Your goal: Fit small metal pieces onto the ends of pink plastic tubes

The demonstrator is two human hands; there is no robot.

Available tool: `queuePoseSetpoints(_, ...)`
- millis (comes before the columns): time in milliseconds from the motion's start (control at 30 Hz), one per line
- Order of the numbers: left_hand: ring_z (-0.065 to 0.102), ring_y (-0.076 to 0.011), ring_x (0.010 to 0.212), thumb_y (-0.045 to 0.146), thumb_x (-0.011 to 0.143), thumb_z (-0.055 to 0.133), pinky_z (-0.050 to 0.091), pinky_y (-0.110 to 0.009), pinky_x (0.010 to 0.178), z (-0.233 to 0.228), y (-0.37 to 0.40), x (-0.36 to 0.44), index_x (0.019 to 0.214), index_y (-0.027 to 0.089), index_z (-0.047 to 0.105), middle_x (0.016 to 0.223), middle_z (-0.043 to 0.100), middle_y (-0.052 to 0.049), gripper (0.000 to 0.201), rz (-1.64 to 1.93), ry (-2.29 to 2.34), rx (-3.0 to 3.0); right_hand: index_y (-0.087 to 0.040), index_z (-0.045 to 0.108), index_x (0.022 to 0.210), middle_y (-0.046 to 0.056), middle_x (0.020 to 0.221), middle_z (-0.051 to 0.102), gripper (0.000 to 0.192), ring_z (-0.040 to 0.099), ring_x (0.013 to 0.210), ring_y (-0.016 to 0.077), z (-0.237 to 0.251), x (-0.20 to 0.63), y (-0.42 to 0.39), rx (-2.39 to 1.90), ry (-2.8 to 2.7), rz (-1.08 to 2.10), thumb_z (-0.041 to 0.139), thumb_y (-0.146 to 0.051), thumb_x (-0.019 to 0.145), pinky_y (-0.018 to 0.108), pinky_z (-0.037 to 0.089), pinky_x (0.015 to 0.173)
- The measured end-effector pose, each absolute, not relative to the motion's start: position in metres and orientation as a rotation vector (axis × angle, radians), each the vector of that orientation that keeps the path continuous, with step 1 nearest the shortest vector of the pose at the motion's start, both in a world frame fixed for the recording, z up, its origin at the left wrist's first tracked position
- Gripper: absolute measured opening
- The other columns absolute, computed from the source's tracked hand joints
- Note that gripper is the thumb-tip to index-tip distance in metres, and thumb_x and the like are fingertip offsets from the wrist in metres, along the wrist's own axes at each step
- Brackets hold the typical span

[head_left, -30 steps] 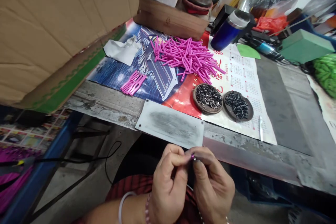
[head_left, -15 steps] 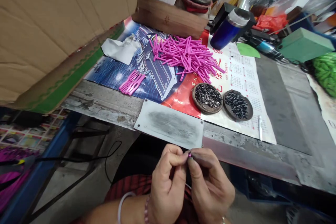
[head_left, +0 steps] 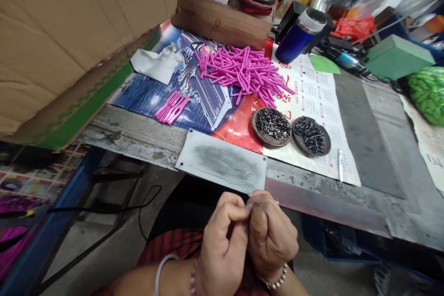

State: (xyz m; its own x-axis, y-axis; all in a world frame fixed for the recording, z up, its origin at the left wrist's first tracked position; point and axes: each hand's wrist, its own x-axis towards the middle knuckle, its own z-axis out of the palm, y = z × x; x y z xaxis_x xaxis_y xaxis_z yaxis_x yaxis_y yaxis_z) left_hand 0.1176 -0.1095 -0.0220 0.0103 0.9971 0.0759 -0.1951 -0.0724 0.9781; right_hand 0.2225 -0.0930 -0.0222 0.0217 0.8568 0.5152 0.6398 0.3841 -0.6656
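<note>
Both hands are held together below the near edge of the bench (head_left: 145,141), over the person's lap. The left hand (head_left: 222,245) is curled, its thumb and forefinger pinched against the fingertips of the right hand (head_left: 272,236), which is also closed into a loose fist. Whatever small piece sits between the fingertips is hidden here, so what they grip cannot be told; both hands are clenched tight around that meeting point. A white bangle (head_left: 160,270) circles the left wrist and a bead bracelet (head_left: 275,281) the right.

Just beyond the hands, a grey metal plate (head_left: 222,166) lies along the near edge of the bench. Farther in, on a printed poster (head_left: 194,97), a large heap of pink sticks (head_left: 243,71) spreads across the middle, and a small neat bundle of pink sticks (head_left: 172,107) lies to its left, nearer the edge. Right of the plate, two round dishes stand side by side and touching: the left dish (head_left: 271,126) holds shiny metal bits, the right dish (head_left: 311,136) darker ones. A blue flask (head_left: 301,36) lies tilted near the far edge, beside a green box (head_left: 397,58). A crumpled white cloth (head_left: 156,64) rests by the left edge under a big cardboard box (head_left: 69,37).
</note>
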Motion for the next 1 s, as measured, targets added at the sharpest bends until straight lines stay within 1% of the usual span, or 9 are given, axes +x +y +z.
queuePoseSetpoints(100,0.059,-0.0133,0.086,0.008,0.1,0.047,0.051,-0.021,0.08,-0.021,-0.11,0.119,0.097,0.024,0.058,0.093,0.056,0.0,0.019,1.33,1.01,1.115,-0.023,0.059,0.084,0.003,0.079,0.061,0.018,0.062,0.076,0.0189,-0.025,0.227,-0.091,-1.348,-1.637,0.22,0.053,-0.019,0.1,0.034,0.053,0.069)
queuePoseSetpoints(167,0.059,-0.0132,0.086,0.008,0.1,0.048,0.051,-0.021,0.081,-0.021,-0.111,0.12,0.099,0.024,0.059,0.094,0.057,0.0,0.02,1.325,1.018,1.115,-0.022,0.058,0.08,0.003,0.074,0.059,0.024,0.061,0.073,0.0185,-0.023,0.229,-0.088,-1.355,-1.655,0.218,0.049,-0.021,0.103,0.033,0.052,0.068)
queuePoseSetpoints(267,0.06,-0.0123,0.087,0.008,0.1,0.049,0.05,-0.02,0.081,-0.02,-0.112,0.119,0.1,0.026,0.06,0.095,0.058,0.0,0.021,1.309,1.029,1.112,-0.021,0.051,0.068,-0.001,0.06,0.05,0.042,0.053,0.055,0.0136,-0.015,0.232,-0.085,-1.348,-1.641,0.588,0.038,-0.026,0.108,0.027,0.043,0.053)
queuePoseSetpoints(367,0.061,-0.0122,0.086,0.006,0.1,0.049,0.05,-0.019,0.079,-0.019,-0.112,0.117,0.102,0.025,0.061,0.095,0.058,0.0,0.023,1.312,1.008,1.126,-0.02,0.049,0.068,-0.001,0.062,0.05,0.049,0.05,0.054,0.0125,-0.007,0.232,-0.086,-1.286,-1.601,0.872,0.034,-0.042,0.109,0.025,0.04,0.05)
queuePoseSetpoints(500,0.06,-0.0115,0.084,0.005,0.099,0.051,0.05,-0.018,0.078,-0.016,-0.113,0.115,0.104,0.025,0.064,0.093,0.057,0.0,0.025,1.351,0.996,1.142,-0.02,0.051,0.072,-0.002,0.065,0.05,0.042,0.048,0.055,0.0118,-0.002,0.231,-0.091,-1.282,-1.762,0.625,0.037,-0.036,0.109,0.025,0.037,0.052)
queuePoseSetpoints(633,0.06,-0.0112,0.082,0.007,0.099,0.052,0.05,-0.017,0.076,-0.013,-0.112,0.117,0.1,0.026,0.064,0.09,0.057,0.001,0.023,1.344,0.999,1.113,-0.021,0.04,0.061,-0.005,0.056,0.037,0.052,0.039,0.047,0.01,0.002,0.235,-0.091,-1.224,-1.765,0.777,0.028,-0.034,0.111,0.025,0.029,0.046)
queuePoseSetpoints(700,0.061,-0.0117,0.083,0.007,0.099,0.052,0.051,-0.018,0.077,-0.013,-0.111,0.118,0.101,0.026,0.064,0.091,0.057,0.001,0.023,1.344,0.986,1.117,-0.02,0.043,0.064,-0.005,0.058,0.039,0.048,0.042,0.05,0.01,0.004,0.237,-0.091,-1.218,-1.729,0.871,0.033,-0.032,0.11,0.024,0.031,0.047)
queuePoseSetpoints(867,0.061,-0.0123,0.086,0.006,0.1,0.047,0.051,-0.019,0.079,-0.016,-0.109,0.116,0.106,0.025,0.063,0.094,0.057,0.0,0.026,1.366,0.972,1.159,-0.021,0.053,0.082,-0.002,0.077,0.054,0.021,0.054,0.065,0.0115,0.008,0.24,-0.095,-1.288,-1.611,1.029,0.052,-0.025,0.102,0.022,0.045,0.058)
queuePoseSetpoints(1000,0.059,-0.0107,0.083,0.007,0.1,0.049,0.05,-0.017,0.075,-0.018,-0.109,0.115,0.105,0.025,0.062,0.091,0.054,0.001,0.022,1.366,1.008,1.183,-0.022,0.056,0.092,0.0,0.084,0.057,0.019,0.055,0.071,0.0116,0.005,0.242,-0.1,-1.259,-1.657,0.929,0.045,-0.03,0.106,0.021,0.047,0.064)
